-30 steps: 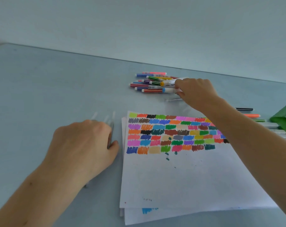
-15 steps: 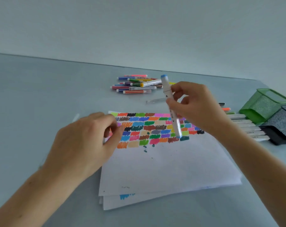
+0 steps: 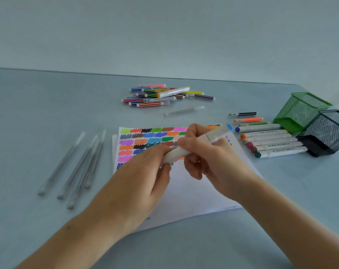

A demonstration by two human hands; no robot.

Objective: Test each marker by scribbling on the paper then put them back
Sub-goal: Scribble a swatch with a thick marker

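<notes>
A white marker with a light blue end cap (image 3: 215, 137) is held over the paper (image 3: 193, 193) by both hands. My right hand (image 3: 209, 160) grips its middle, and my left hand (image 3: 143, 179) pinches its near end. The paper lies in the centre of the table, its upper part filled with rows of coloured scribbles. A pile of thin striped markers (image 3: 164, 95), with one thick yellow-capped marker on top, lies beyond the paper. A row of thick white markers (image 3: 271, 140) lies to the right of the paper.
Several clear thin pens (image 3: 77, 167) lie left of the paper, and one more (image 3: 184, 111) beyond it. A green mesh holder (image 3: 298, 111) and a black mesh holder (image 3: 328, 131) stand at the right. Three thin markers (image 3: 248, 119) lie above the white row.
My right hand lifted the blue-capped marker from the far pile and brought it down over the paper. My left hand left the clear pens and took hold of the marker's near end.
</notes>
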